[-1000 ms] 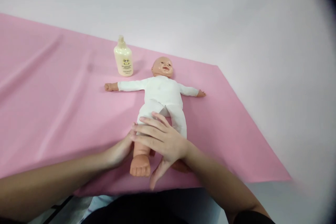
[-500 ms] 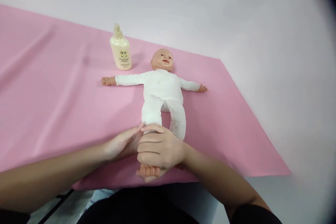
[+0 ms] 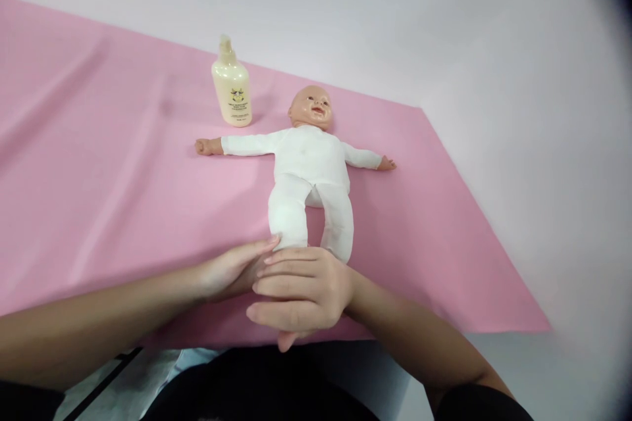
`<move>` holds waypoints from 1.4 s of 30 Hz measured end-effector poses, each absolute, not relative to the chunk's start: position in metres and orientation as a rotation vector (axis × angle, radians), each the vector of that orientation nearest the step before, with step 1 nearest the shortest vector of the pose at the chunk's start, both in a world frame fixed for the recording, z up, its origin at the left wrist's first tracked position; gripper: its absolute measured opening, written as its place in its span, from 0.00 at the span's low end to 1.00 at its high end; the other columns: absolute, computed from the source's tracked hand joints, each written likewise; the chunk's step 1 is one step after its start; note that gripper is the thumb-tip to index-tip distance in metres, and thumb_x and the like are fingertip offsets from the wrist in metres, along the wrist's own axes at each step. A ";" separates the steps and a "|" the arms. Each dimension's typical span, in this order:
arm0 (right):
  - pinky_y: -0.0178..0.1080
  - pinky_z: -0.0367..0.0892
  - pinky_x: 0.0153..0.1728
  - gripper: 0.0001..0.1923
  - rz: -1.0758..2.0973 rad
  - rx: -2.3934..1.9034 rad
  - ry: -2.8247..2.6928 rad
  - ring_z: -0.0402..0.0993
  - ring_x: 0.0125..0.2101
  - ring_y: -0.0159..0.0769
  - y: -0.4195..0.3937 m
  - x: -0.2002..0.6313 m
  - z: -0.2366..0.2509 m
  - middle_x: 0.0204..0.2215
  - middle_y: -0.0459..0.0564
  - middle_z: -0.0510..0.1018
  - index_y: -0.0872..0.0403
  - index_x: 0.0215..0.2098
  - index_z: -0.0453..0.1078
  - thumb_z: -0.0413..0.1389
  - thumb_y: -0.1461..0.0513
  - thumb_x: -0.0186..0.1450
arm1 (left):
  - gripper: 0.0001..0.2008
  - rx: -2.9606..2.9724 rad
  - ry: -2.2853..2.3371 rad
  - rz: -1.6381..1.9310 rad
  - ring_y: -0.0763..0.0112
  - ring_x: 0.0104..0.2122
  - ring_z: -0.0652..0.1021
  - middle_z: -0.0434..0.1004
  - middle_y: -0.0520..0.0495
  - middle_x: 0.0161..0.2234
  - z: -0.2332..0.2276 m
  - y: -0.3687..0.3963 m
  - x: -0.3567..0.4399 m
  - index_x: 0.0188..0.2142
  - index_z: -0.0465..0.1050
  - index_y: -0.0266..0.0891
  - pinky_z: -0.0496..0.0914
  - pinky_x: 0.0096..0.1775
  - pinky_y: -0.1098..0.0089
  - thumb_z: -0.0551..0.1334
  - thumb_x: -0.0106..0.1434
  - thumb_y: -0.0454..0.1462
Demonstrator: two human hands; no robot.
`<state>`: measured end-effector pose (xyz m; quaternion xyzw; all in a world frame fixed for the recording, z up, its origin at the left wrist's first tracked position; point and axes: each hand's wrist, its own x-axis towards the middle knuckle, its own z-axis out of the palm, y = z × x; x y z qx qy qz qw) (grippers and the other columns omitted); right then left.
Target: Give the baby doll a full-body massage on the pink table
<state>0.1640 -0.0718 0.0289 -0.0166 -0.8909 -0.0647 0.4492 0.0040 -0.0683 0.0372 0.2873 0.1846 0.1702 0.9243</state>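
A baby doll (image 3: 312, 154) in a white cloth body lies on its back, arms spread, head away from me and legs toward me. My left hand (image 3: 237, 270) cradles the leg on the left from its outer side, the thumb resting near the knee. Across that same lower leg, my right hand (image 3: 306, 289) is wrapped with its fingers pointing left. It covers the doll's foot, which is almost wholly hidden. The other leg (image 3: 338, 223) lies beside my right wrist, its lower end out of sight.
Left of the doll's head stands a cream-coloured pump bottle (image 3: 233, 95) with a cow picture on its label. A pink sheet (image 3: 123, 164) with a few creases covers the table, its near edge close to my body. Behind it is a pale surface (image 3: 395, 13).
My right hand has slid down the doll's leg toward me, over the toes that showed before. My left hand stays on the leg. The whole view has shifted slightly.
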 end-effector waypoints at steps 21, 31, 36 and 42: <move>0.34 0.67 0.43 0.12 -0.239 -0.057 -2.337 0.67 0.27 0.26 -0.075 0.162 0.030 0.24 0.40 0.70 0.50 0.32 0.69 0.51 0.52 0.64 | 0.21 0.590 0.384 0.355 0.58 0.51 0.71 0.77 0.39 0.43 0.038 -0.067 0.004 0.51 0.68 0.28 0.59 0.56 0.62 0.51 0.66 0.42; 0.37 0.66 0.43 0.11 -0.257 -0.152 -2.529 0.66 0.27 0.27 -0.075 0.164 0.033 0.22 0.40 0.68 0.53 0.31 0.66 0.50 0.55 0.65 | 0.19 0.568 0.406 0.406 0.60 0.50 0.72 0.77 0.39 0.41 0.035 -0.066 0.004 0.49 0.69 0.28 0.58 0.56 0.63 0.52 0.66 0.40; 0.38 0.66 0.43 0.16 -0.210 -0.113 -2.586 0.67 0.28 0.28 -0.078 0.164 0.031 0.23 0.42 0.69 0.53 0.32 0.66 0.47 0.50 0.66 | 0.19 0.605 0.405 0.401 0.59 0.51 0.71 0.77 0.39 0.41 0.041 -0.066 0.005 0.48 0.70 0.27 0.58 0.56 0.62 0.52 0.66 0.39; 0.37 0.66 0.46 0.20 -0.234 -0.014 -2.421 0.70 0.33 0.28 -0.073 0.163 0.023 0.30 0.44 0.74 0.53 0.41 0.68 0.47 0.47 0.64 | 0.18 0.617 0.450 0.365 0.59 0.48 0.73 0.79 0.40 0.38 0.038 -0.066 0.001 0.44 0.73 0.29 0.61 0.54 0.63 0.52 0.66 0.41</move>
